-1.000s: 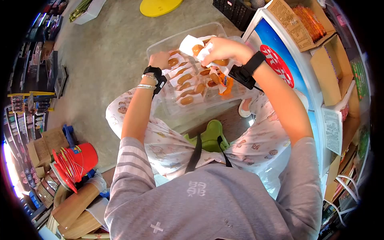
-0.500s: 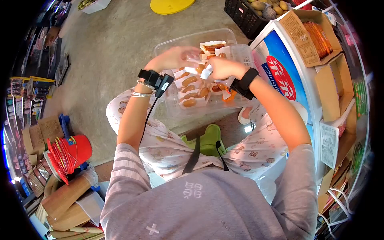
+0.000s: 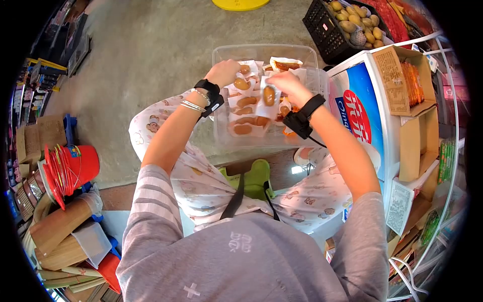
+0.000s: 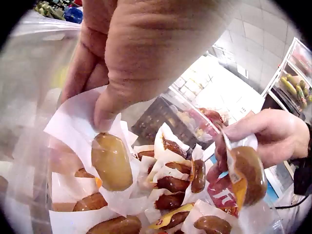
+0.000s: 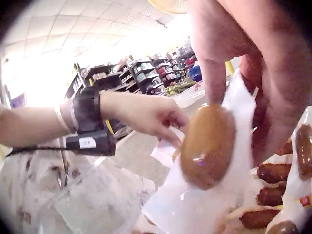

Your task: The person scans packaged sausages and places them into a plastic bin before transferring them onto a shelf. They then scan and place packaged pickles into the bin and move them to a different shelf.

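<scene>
The red bucket (image 3: 80,161) and the whole outline of the clear tub (image 3: 220,128) are shown only in the head view; the ceiling (image 5: 97,41) is seen only in the wrist views. In the left wrist view, the darker brown pieces (image 4: 171,184) in white wrappers are more plainly resolved. An amber piece (image 4: 113,163) is seen there against a white paper (image 4: 78,119), which is pinched by the left hand (image 3: 225,74), thumb in front. A second paper (image 5: 178,209), backing a brown piece (image 5: 207,146), is gripped above the tub by the right hand's (image 3: 292,86) curled fingers.
</scene>
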`<state>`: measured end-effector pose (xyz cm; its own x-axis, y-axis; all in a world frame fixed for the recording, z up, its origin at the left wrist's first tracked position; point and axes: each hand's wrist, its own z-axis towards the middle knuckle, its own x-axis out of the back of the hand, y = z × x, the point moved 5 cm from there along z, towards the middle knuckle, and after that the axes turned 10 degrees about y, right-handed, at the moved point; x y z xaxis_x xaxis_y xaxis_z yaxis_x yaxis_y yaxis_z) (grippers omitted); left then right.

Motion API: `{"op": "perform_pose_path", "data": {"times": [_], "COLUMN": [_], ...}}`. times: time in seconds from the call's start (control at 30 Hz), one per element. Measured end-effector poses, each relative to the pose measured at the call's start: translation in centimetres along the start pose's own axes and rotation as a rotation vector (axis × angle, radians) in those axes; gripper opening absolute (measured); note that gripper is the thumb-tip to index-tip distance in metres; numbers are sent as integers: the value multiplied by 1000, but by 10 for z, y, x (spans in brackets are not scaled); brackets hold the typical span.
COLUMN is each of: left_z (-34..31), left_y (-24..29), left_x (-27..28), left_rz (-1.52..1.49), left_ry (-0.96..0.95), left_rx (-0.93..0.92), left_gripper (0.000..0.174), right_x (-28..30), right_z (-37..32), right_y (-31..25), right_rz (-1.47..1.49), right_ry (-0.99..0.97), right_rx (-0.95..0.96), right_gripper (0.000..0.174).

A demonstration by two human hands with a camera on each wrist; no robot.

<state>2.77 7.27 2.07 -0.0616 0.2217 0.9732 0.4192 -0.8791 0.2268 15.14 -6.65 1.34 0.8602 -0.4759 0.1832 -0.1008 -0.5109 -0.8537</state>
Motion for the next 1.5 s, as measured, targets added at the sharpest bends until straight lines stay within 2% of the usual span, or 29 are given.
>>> {"op": "perform_pose_path", "data": {"times": [0.03, 0.1, 0.17, 0.23, 0.3, 0.33, 0.4, 0.43, 0.5, 0.53, 0.57, 0.6, 0.63, 0.67, 0.73, 0.77, 0.83, 0.87, 0.93, 1.03, 1.13, 1.3, 1.4, 1.5], "left_z": [1, 1, 3, 1, -5, -5, -5, -7, -11, -15, -19, -24, -23, -21, -21, -20, -18, -16, -13, -11, -12, -10, -8, -10], "left_y": [1, 1, 1, -1, 11, 13, 21, 23, 28, 37, 48, 54, 51, 42, 35, 30, 27, 25, 18, 19, 21, 17, 12, 18], "left_x": [0, 0, -1, -7, -3, -3, 11, 17, 19, 32, 38, 38, 30, 16, 2, -4, -10, -12, -20, -17, -10, -3, -5, -8], "left_rz": [-6, -179, -172, -169, 274, 273, 322, 324, 144, 142, 68, -6, -7, 2, 9, 39, 67, 65, 66, 70, 158, 267, 288, 310], "left_ry": [2, -1, 4, 7, 171, 170, 368, 366, 154, 154, -15, -185, -184, -174, -166, -137, -107, -108, -107, -67, -119, 14, 28, 29], "left_rx": [4, 44, 72, 96, -148, -148, -185, -186, -117, -119, -142, -163, -164, -123, -84, -48, -13, -6, 3, -29, -47, -86, -34, -68], "left_gripper": [26, 25, 25, 26, 25, 25, 23, 23, 21, 21, 21, 21, 21, 22, 22, 23, 23, 23, 22, 20, 17, 12, 11, 10], "right_x": [-5, -14, -19, -26, -33, -32, -35, -37, -35, -34, -31, -34, -37, -36, -37, -39, -44, -44, -45, -54, -55, -62, -65, -64], "right_z": [-1, -4, -15, -10, -8, -5, -5, -4, -2, -8, -8, -11, -13, -13, -26, -29, -33, -35, -37, -29, -32, -28, -31, -33], "right_y": [3, 2, -2, 4, 12, 19, 22, 21, 10, 10, 14, 17, 20, 24, 26, 30, 33, 38, 38, 52, 50, 58, 58, 53], "right_rz": [-20, -58, -2, 9, 339, 339, 186, 189, -1023, -1034, -1036, -1004, -970, -970, -924, -924, -1031, -1031, -1128, -1283, -1354, -1361, -1437, -1458], "right_ry": [-74, -68, -21, -66, -70, -70, -204, -205, -125, -113, -111, -194, -276, -276, -293, -293, -216, -217, -106, -119, -113, -128, -148, -161], "right_rx": [15, 11, -111, -135, -211, -213, -147, -147, 288, 328, 326, 384, 442, 442, 311, 309, 529, 529, 670, 780, 862, 945, 966, 988], "right_gripper": [16, 16, 20, 23, 23, 23, 22, 22, 22, 22, 22, 22, 21, 21, 19, 19, 16, 16, 15, 12, 11, 13, 13, 13]}}
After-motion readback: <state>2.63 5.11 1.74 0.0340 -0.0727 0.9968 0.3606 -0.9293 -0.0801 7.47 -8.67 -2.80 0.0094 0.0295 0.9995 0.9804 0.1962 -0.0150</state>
